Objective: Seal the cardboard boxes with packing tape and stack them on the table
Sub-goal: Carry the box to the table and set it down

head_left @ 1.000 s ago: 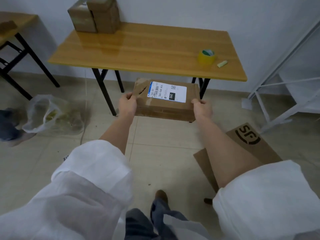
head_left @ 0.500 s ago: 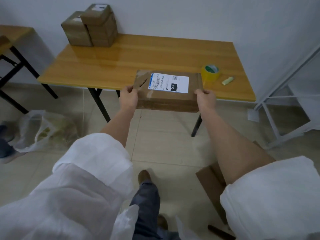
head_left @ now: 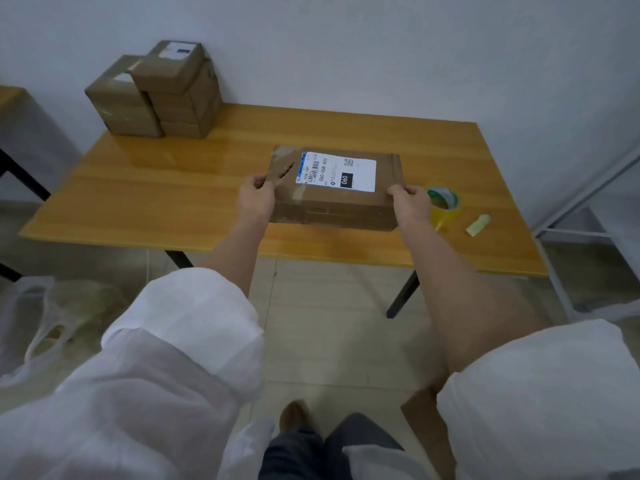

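A flat cardboard box with a white shipping label on top is over the wooden table, near its middle front. My left hand grips the box's left end and my right hand grips its right end, thumbs on top. Whether the box rests on the table or hovers just above it I cannot tell. A yellow roll of packing tape lies on the table just right of my right hand. Stacked cardboard boxes stand at the table's back left corner against the wall.
A small pale yellow object lies right of the tape roll. A white metal frame stands to the right of the table. A plastic bag lies on the floor at the left. Flat cardboard lies on the floor by my right arm.
I have stepped up to the table and carried the labelled box forward, from in front of the table edge to over the tabletop beside the tape roll. Both hands kept their grip.
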